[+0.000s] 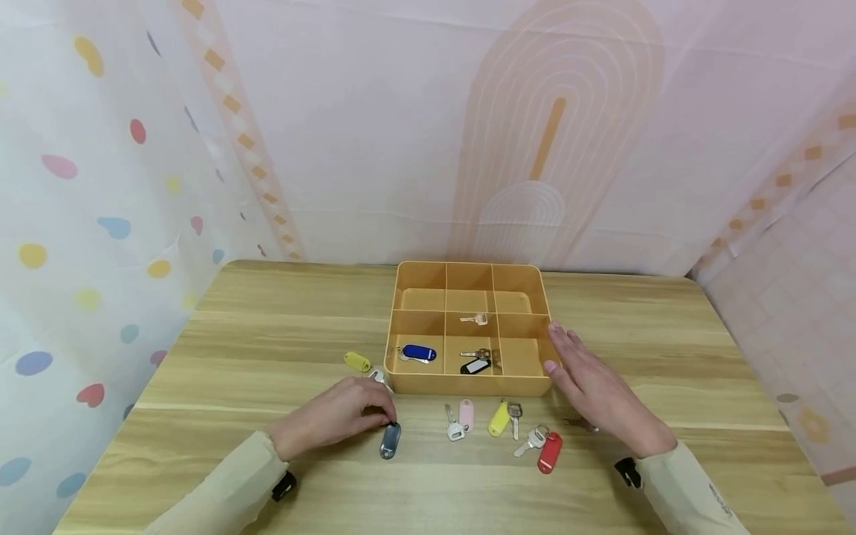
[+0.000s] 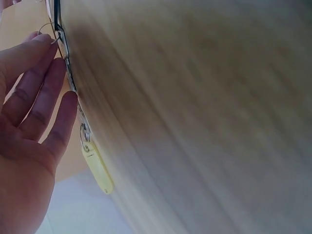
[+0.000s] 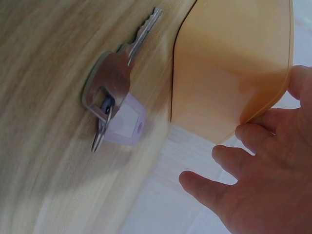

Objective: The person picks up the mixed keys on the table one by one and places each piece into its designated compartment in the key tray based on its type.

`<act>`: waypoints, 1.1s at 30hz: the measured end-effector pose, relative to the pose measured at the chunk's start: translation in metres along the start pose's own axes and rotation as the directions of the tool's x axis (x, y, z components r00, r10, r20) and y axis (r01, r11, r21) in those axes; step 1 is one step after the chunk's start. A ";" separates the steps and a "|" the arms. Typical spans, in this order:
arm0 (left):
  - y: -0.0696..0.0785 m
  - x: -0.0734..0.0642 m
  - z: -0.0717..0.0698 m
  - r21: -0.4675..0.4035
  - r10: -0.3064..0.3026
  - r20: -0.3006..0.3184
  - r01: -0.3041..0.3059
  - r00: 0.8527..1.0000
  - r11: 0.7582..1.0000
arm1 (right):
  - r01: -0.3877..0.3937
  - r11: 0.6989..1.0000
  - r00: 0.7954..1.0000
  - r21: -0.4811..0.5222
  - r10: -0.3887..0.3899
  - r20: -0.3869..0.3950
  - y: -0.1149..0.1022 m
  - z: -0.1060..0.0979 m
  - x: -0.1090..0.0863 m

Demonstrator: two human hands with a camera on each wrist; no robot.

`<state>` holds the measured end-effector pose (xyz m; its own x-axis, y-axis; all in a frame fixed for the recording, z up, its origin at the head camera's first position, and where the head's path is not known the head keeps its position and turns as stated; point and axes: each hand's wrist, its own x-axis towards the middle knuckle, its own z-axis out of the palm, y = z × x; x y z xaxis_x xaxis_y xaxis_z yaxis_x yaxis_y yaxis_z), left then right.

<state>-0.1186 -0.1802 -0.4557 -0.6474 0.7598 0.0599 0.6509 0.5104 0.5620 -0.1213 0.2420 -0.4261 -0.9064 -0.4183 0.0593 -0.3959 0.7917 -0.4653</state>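
My left hand (image 1: pixel 341 412) is in front of the orange compartment box (image 1: pixel 468 385), near its left corner. Thumb and forefinger pinch the ring of a dark grey key tag (image 1: pixel 390 441); the ring shows between the fingertips in the left wrist view. Just beyond that hand lies a yellow key tag (image 1: pixel 357 362) with its key. My right hand (image 1: pixel 598 394) rests against the box's right side with fingers extended, touching the rim in the right wrist view. Inside the front row, a blue key tag (image 1: pixel 419 353) lies left and a black key tag (image 1: pixel 475 366) in the middle.
In front of the box lie keys with a pink tag (image 1: pixel 466 416), another yellow tag (image 1: pixel 498 419) and a red tag (image 1: pixel 550 453). By the right hand lies a key with a lilac tag (image 3: pixel 127 122). A patterned curtain (image 1: pixel 374 148) hangs behind the wooden table (image 1: pixel 267 319).
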 end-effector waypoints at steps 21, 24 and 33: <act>0.023 -0.004 -0.018 0.024 0.130 -0.162 -0.128 0.978 0.992 | 0.005 1.000 1.000 0.014 -0.005 0.000 -0.001 -0.002 0.001; 0.027 -0.001 -0.023 0.009 0.165 -0.216 -0.167 0.962 0.986 | 0.008 1.000 1.000 0.011 -0.008 -0.005 0.000 -0.002 0.001; 0.042 0.008 -0.037 -0.004 0.197 -0.323 -0.210 0.926 0.978 | 0.002 1.000 1.000 0.000 -0.002 -0.004 -0.001 0.000 0.001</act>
<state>-0.1111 -0.1672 -0.4013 -0.5989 0.6739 0.4327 0.7708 0.3384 0.5398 -0.1217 0.2408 -0.4260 -0.9061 -0.4183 0.0640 -0.3979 0.7908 -0.4651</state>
